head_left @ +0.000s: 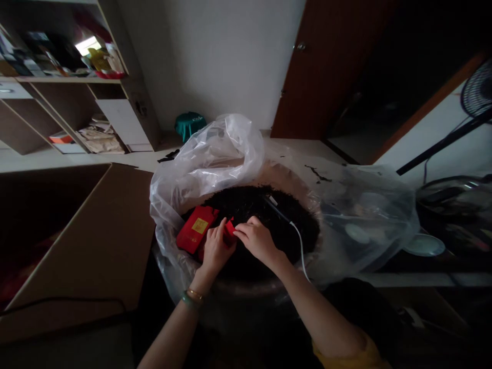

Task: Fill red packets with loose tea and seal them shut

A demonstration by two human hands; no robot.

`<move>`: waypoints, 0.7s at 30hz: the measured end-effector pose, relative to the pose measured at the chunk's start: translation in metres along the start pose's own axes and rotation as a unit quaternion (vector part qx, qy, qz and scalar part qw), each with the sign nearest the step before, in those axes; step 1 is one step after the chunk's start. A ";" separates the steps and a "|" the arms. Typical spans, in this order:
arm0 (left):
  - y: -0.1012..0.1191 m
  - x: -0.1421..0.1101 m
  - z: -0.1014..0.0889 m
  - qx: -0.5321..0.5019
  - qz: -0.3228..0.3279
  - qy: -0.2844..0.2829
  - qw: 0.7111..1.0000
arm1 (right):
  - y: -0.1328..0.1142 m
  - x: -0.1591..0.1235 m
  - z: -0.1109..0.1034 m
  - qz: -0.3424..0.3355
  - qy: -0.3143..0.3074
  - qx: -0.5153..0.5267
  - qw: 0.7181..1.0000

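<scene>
In the head view, a small red packet (229, 230) is between my two hands. My left hand (217, 250) has its fingers closed on the packet's near left part. My right hand (258, 240) pinches its right edge between thumb and fingertips. Left of my left hand lie larger flat red packets (197, 228), the top one with a yellow label. Beneath everything is a heap of dark, loose, leaf-like shreds (238, 197). A slim dark device (277, 207) rests on the heap, with a white cable (301, 243) running from it towards me.
Clear plastic sheeting (230, 138) lines the wide round container around the heap and spreads right. An open cardboard box (96, 246) stands at the left. Behind are a shelf unit (126, 120), a green bin (189, 124) and a brown door (307, 87). A fan (476, 92) is far right.
</scene>
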State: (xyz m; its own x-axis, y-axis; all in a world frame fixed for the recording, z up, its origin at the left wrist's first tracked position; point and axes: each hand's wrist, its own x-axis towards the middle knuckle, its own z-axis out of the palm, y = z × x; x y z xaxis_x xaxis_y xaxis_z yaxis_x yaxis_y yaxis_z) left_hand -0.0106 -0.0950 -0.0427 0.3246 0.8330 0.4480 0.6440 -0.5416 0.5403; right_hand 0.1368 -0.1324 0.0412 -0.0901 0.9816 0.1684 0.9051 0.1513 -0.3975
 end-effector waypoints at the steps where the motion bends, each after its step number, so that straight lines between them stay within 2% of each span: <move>1: 0.000 0.000 0.000 0.005 -0.004 -0.004 1.000 | 0.001 0.001 0.001 0.003 0.007 0.011 1.000; 7: 0.002 -0.002 -0.001 0.017 -0.020 -0.035 0.999 | 0.009 0.001 0.005 -0.033 -0.048 0.017 0.998; 13: 0.002 -0.001 -0.005 0.003 -0.030 -0.031 0.999 | 0.007 -0.001 -0.001 -0.052 -0.056 0.024 0.997; 18: 0.002 -0.001 -0.001 -0.024 -0.040 -0.035 0.998 | 0.001 0.003 0.003 -0.036 -0.075 0.005 0.997; 21: 0.000 -0.001 0.001 -0.064 -0.049 -0.020 0.997 | -0.001 0.003 0.002 -0.071 -0.059 -0.006 0.996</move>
State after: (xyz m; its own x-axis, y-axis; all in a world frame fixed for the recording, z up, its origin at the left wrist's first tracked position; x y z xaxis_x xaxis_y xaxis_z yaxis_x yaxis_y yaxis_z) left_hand -0.0104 -0.0953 -0.0437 0.2926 0.8853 0.3614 0.5806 -0.4648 0.6684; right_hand 0.1350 -0.1294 0.0400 -0.2656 0.9571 0.1159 0.8841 0.2898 -0.3665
